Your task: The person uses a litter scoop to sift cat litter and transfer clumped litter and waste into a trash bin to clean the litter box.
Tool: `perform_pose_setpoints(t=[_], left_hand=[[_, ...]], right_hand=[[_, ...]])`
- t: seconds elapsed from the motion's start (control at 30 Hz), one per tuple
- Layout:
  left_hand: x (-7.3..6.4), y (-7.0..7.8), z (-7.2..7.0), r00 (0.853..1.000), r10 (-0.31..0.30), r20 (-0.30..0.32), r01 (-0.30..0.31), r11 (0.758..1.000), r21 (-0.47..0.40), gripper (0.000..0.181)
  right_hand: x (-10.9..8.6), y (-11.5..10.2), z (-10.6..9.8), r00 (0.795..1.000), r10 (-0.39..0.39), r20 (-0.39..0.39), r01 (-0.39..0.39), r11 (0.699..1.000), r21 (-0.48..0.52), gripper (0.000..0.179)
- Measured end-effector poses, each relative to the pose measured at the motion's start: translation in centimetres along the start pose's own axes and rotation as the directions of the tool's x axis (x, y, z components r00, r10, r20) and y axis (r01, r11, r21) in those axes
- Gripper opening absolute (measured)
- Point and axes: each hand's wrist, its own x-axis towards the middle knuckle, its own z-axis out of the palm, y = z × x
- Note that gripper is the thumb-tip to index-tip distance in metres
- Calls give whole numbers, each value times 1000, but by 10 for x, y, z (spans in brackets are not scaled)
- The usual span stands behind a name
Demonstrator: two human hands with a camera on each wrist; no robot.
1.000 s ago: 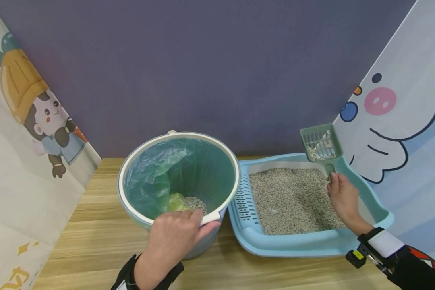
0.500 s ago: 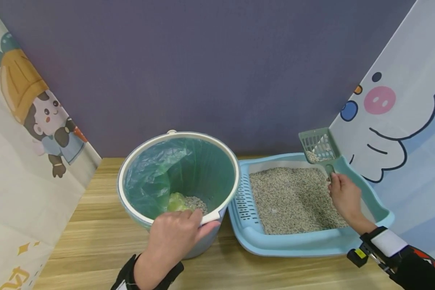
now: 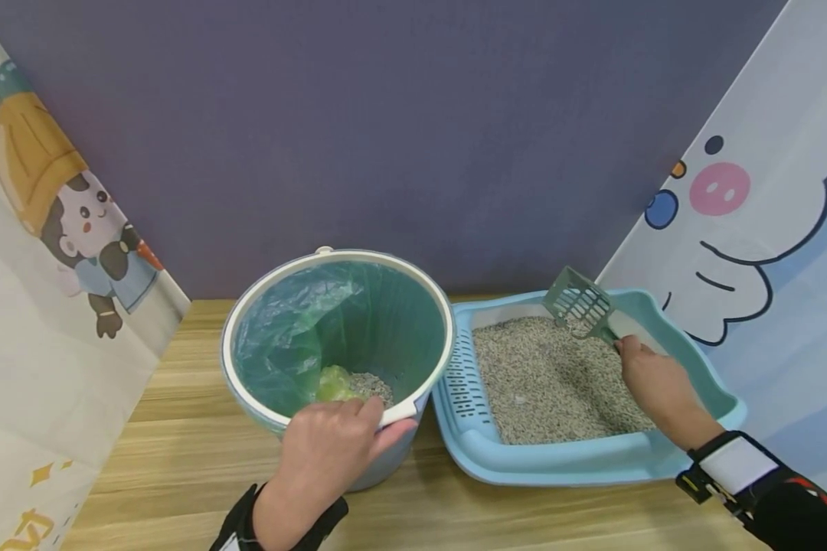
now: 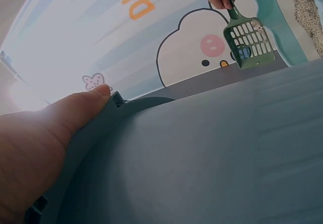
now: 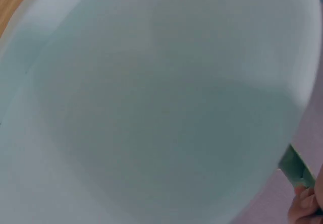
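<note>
My left hand [image 3: 327, 448] grips the near rim of a bin [image 3: 386, 465], thumb along its white rim handle [image 3: 401, 412]. A green liner bag [image 3: 276, 360] lines the bin; a crumpled yellow-green piece [image 3: 335, 384] and some litter [image 3: 372, 387] lie inside. In my right hand [image 3: 661, 383] is a green slotted litter scoop [image 3: 558, 289], pinched by its handle. The scoop is tilted, its head over the far part of the blue litter box [image 3: 565, 464], above the grey litter [image 3: 524, 390]. The left wrist view shows the same scoop [image 4: 256, 62] beyond the bin's side.
Bin and litter box stand side by side on a wood-grain table [image 3: 172, 428]. A dark backdrop [image 3: 413, 138] rises behind them. Printed cartoon sheets flank both sides, the right sheet [image 3: 792, 138] close to the litter box. The box's wall [image 5: 161, 108] fills most of the right wrist view.
The right hand has turned and moved the scoop left and down over the litter. White bits and litter seen in its head before no longer show there. The left hand stays on the bin.
</note>
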Motion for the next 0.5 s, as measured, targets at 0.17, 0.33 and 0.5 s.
perform_pose_setpoints(t=[0.17,0.33,0.5], left_hand=[[0,0,-1,1000,2,4,-2,1000,-4,57],[1,0,-1,1000,1,5,-1,1000,1,57],[2,0,-1,1000,1,9,-1,1000,4,57]], right_hand=[[2,-3,0,997,68,28,-70,996,62,21],[9,-3,-4,928,231,292,-329,875,356,42],[16,1,-8,762,187,620,-613,517,598,46]])
